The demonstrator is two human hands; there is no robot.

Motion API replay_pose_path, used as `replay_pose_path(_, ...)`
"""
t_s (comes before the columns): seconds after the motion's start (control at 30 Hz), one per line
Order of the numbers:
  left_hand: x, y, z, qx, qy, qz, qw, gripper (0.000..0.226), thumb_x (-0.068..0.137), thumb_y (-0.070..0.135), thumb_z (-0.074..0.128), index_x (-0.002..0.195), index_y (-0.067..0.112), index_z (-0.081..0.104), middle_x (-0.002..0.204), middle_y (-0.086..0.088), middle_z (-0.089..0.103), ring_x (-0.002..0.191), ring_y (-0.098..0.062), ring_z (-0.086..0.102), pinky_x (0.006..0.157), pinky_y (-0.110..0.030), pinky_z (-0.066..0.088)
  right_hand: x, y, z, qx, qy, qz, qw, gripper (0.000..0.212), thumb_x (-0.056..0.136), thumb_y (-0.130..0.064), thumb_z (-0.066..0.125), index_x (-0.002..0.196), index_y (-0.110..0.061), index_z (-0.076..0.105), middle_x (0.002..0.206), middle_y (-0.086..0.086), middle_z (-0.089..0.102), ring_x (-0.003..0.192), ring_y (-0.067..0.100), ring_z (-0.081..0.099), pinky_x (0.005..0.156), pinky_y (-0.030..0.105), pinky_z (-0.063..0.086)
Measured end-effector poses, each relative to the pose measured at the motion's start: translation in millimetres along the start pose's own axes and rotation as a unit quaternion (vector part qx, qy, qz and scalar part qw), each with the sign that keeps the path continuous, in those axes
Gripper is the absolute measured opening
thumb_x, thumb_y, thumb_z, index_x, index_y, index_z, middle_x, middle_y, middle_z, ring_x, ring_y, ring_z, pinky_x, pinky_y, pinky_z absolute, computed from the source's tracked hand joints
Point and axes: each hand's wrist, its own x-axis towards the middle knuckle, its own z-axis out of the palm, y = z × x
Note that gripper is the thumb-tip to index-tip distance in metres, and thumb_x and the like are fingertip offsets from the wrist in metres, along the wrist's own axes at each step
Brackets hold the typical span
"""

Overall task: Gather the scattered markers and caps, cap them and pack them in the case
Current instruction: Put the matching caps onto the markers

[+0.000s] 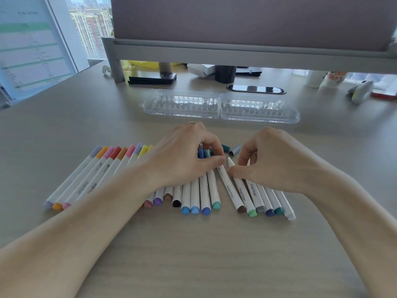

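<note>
1. Row of markers (194, 196): they lie side by side on the desk (193, 254), coloured ends toward the person. This probably keeps them from rolling and lets the colours be read at a glance. Those at the left of the row already wear caps at their far ends.
2. Uncapped marker (229, 190): it lies in the gap between the two hands with its brown end near and its bare tip pointing away. It is likely the next one to be capped.
3. Left hand (189, 155): it is arched over the middle of the row, fingers curled in narrowly. Thumb and forefinger meet just beside the bare tip. I cannot tell whether they pinch a cap.
4. Right hand (268, 160): its fingers are curled, and the thumb touches the barrel of the uncapped marker, seemingly to steady it. From here I cannot tell whether it truly grips anything.
5. Loose caps (234, 149): one teal and one grey-blue, just beyond the fingertips and within easy reach.
6. Case (184, 104): it is clear and lies open beyond the hands, with no markers in it. Packing has not begun.
</note>
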Motion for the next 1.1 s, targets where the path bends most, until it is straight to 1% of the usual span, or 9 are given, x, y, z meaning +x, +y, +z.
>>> replay_pose_path(0.2,0,-1,-1,-0.012,0.001,-0.004,1.0,0.005,0.092,0.04,0.07,0.094,0.04,0.075,0.092,0.018,0.062,0.089,0.001,0.057,0.076,-0.019,0.046,0,-4,5,-0.033,0.002,-0.004,0.999,0.029,0.074,-0.052,0.079,0.062,-0.026,0.072,0.066,-0.011,0.066,0.062,0.005,0.062,0.054,0.025,0.048)
replay_pose_path(0.33,1,-2,-4,-0.05,0.039,-0.018,0.998,0.013,0.097,0.028,0.063,0.097,0.037,0.072,0.09,0.017,0.065,0.089,0.0,0.059,0.076,-0.02,0.048,1,-4,5,-0.009,0.002,0.001,1.0,0.024,0.075,-0.045,0.075,0.063,-0.024,0.073,0.066,-0.011,0.066,0.059,0.004,0.059,0.052,0.024,0.045)
replay_pose_path(0.43,4,-6,-9,-0.069,0.104,-0.044,0.991,0.018,0.1,0.018,0.059,0.098,0.031,0.072,0.09,0.016,0.066,0.087,0.001,0.059,0.07,-0.009,0.044,5,1,0,0.086,0.009,0.028,0.996,0.032,0.08,-0.046,0.071,0.064,-0.019,0.074,0.049,-0.014,0.058,0.042,0.004,0.047,0.046,0.017,0.036)
replay_pose_path(0.5,6,-10,-12,-0.074,0.14,-0.054,0.986,0.017,0.1,0.017,0.059,0.098,0.028,0.072,0.09,0.014,0.066,0.087,-0.002,0.059,0.069,-0.007,0.044,9,5,-4,0.171,0.039,0.056,0.983,0.036,0.087,-0.041,0.069,0.065,-0.013,0.074,0.045,-0.011,0.05,0.038,0.006,0.036,0.048,0.02,0.036)
replay_pose_path(0.53,6,-12,-13,-0.074,0.15,-0.059,0.984,0.017,0.099,0.016,0.059,0.098,0.027,0.072,0.09,0.014,0.066,0.086,-0.003,0.059,0.069,-0.007,0.043,10,7,-5,0.201,0.051,0.068,0.976,0.038,0.089,-0.04,0.068,0.064,-0.012,0.074,0.044,-0.01,0.05,0.039,0.008,0.034,0.05,0.022,0.036)
replay_pose_path(0.6,6,-15,-14,-0.066,0.153,-0.068,0.984,0.016,0.098,0.018,0.061,0.095,0.028,0.073,0.088,0.015,0.066,0.085,-0.003,0.059,0.068,-0.01,0.042,10,7,-6,0.253,0.046,0.083,0.963,0.038,0.093,-0.037,0.065,0.066,-0.015,0.078,0.052,-0.006,0.063,0.048,0.014,0.034,0.054,0.027,0.036)
replay_pose_path(0.7,8,-18,-12,-0.041,0.121,-0.079,0.989,0.012,0.096,0.022,0.064,0.093,0.029,0.073,0.088,0.016,0.065,0.082,-0.001,0.059,0.066,-0.014,0.04,11,7,-3,0.312,0.032,0.093,0.945,0.035,0.096,-0.033,0.062,0.073,-0.012,0.08,0.075,0.003,0.078,0.055,0.02,0.036,0.058,0.031,0.035)
replay_pose_path(0.87,27,-13,-18,0.011,0.039,-0.062,0.997,0.003,0.094,0.03,0.07,0.093,0.032,0.072,0.088,0.017,0.063,0.081,0.002,0.056,0.065,-0.018,0.038,15,10,-1,0.335,0.028,0.088,0.938,0.033,0.099,-0.028,0.06,0.083,-0.007,0.079,0.08,-0.004,0.08,0.044,0.01,0.034,0.05,0.025,0.033)
replay_pose_path(1.1,77,1,-26,0.126,-0.128,-0.086,0.98,0.004,0.089,0.031,0.077,0.088,0.031,0.073,0.088,0.014,0.066,0.085,-0.006,0.06,0.065,-0.023,0.042,17,10,5,0.346,0.03,0.076,0.935,0.026,0.091,-0.038,0.065,0.076,-0.024,0.08,0.094,0.025,0.075,0.054,0.022,0.031,0.056,0.033,0.029)
